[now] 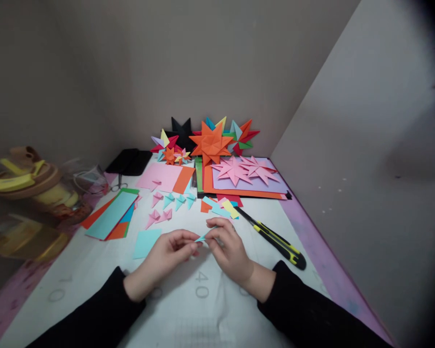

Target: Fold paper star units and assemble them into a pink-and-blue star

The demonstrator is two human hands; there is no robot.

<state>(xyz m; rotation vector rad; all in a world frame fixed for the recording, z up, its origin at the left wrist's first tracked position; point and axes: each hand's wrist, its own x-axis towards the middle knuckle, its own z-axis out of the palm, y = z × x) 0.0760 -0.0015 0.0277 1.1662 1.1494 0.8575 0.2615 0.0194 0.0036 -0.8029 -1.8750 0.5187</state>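
Note:
A small light-blue folded paper piece (202, 238) is pinched between my two hands above the middle of the table. My left hand (172, 251) grips its left end with thumb and fingers. On the other side, the fingertips of my right hand (229, 249) close on the piece and hide part of it. Beside my left hand lies a flat light-blue paper square (145, 244). Beyond it are several folded light-blue pieces (180, 201) in a row and several pink folded pieces (159, 217).
A black-and-yellow utility knife (275, 241) lies to the right. Paper strips (112, 215) fan out at left near scissors (119, 183). Small scraps (219, 208) lie ahead. Paper stars (212, 142) stand against the wall; pink stars (235, 169) rest on stacked sheets (271, 186). A bottle (25, 237) is far left.

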